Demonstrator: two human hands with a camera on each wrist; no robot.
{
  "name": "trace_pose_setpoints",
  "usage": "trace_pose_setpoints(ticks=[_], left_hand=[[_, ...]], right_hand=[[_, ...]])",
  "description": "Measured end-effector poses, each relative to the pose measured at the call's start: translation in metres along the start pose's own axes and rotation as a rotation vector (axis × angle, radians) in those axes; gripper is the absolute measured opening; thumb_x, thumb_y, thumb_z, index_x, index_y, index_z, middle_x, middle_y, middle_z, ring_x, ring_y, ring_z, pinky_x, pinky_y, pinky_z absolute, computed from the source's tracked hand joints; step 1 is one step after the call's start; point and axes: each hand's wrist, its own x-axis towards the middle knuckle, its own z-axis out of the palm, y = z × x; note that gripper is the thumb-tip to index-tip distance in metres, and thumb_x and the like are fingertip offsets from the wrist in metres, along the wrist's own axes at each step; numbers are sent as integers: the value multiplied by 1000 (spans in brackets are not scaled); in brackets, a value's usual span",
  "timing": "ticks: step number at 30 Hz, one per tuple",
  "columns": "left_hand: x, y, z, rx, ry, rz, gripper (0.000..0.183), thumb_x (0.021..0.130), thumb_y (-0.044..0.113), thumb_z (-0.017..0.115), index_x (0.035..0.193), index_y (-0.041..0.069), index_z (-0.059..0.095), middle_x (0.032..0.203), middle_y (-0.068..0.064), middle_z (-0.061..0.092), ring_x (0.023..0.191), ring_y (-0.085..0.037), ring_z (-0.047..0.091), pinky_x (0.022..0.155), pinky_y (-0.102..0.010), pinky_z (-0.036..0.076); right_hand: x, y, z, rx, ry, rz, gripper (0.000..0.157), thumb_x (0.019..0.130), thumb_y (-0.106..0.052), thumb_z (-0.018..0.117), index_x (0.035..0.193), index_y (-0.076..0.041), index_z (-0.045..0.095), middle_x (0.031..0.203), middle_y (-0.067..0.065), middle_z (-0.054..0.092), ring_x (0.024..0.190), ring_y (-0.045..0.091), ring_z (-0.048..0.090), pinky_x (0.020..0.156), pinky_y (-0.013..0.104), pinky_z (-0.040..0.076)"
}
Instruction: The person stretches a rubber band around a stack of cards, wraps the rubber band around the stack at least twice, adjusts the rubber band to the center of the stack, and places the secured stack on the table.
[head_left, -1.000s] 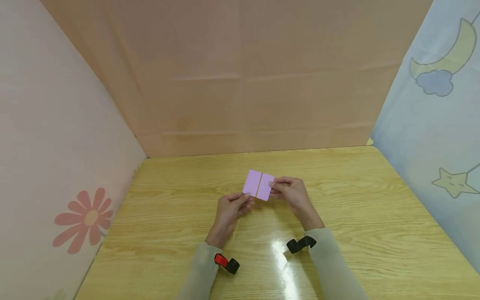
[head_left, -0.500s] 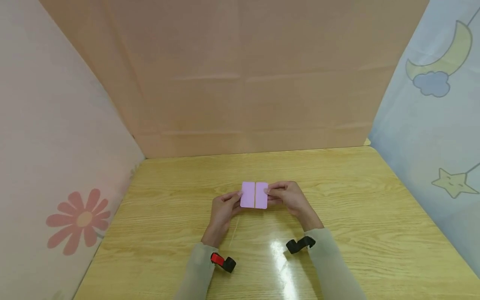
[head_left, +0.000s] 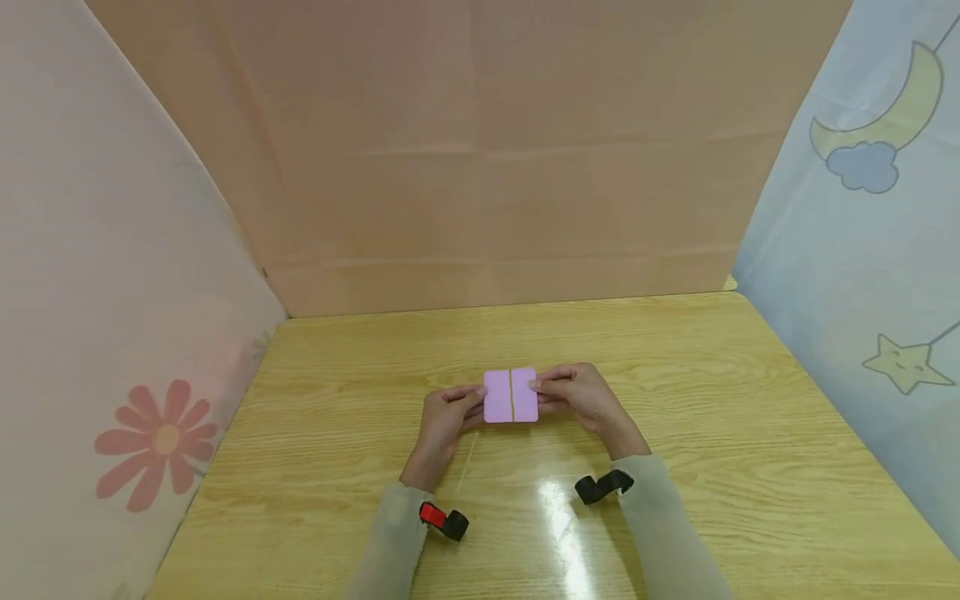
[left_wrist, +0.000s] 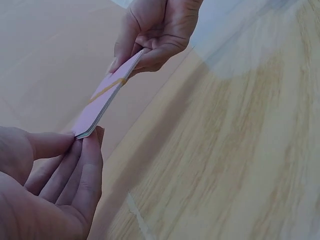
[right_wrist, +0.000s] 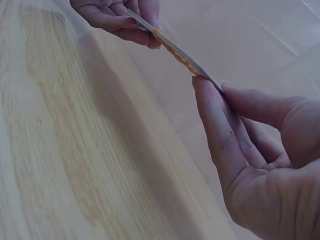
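Note:
A thin stack of pink cards (head_left: 497, 398) with rounded corners is held up over the table, its pink face turned to the head camera. Round its middle runs a yellowish-brown rubber band (head_left: 512, 397). My left hand (head_left: 444, 423) pinches the left edge between thumb and fingers. At the opposite edge, my right hand (head_left: 588, 400) grips it the same way, thumb on the pink face. Seen edge-on in the left wrist view, the card stack (left_wrist: 102, 105) shows several thin layers. In the right wrist view the rubber band (right_wrist: 175, 51) looks wavy along the underside.
Below the hands lies a wood-grain table (head_left: 337, 467) with a bright glare streak. A tan sheet (head_left: 480, 167) stands behind it. Patterned cloth walls close off the left (head_left: 112, 250) and right (head_left: 847, 267) sides. Each sleeve carries a black wrist strap.
The card stack has turned from tilted to nearly square with the table and come down a little in the view. My left hand has shifted from its lower corner to its left edge.

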Motion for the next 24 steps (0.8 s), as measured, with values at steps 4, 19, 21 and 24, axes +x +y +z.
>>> trace_pose_setpoints(ticks=[4,19,21,24], left_hand=[[2,1,-2,37,-30,-6,23,96,5,76,112,-11,75,88,-6,79,76,-14,77,72,-30,66],[14,10,3,195,0,26,14,96,3,74,104,-8,78,93,-12,78,75,-13,75,74,-31,66],[17,11,5,207,12,29,13,96,3,74,104,-7,79,96,-14,79,75,-13,75,74,-30,66],[23,13,7,248,22,43,13,96,4,75,104,-5,80,101,-17,80,76,-14,76,74,-30,66]], right_hand=[[1,2,-1,0,14,14,28,97,0,72,118,18,68,86,4,79,75,14,77,73,30,66],[14,-3,-1,-77,87,45,26,97,-1,72,117,15,71,88,7,78,73,15,76,73,32,66],[16,-4,-1,-90,91,45,26,97,-1,73,117,15,71,87,8,78,73,15,76,73,32,66],[20,-7,-3,-109,103,50,25,97,-2,73,116,14,72,86,8,78,72,15,76,72,33,66]])
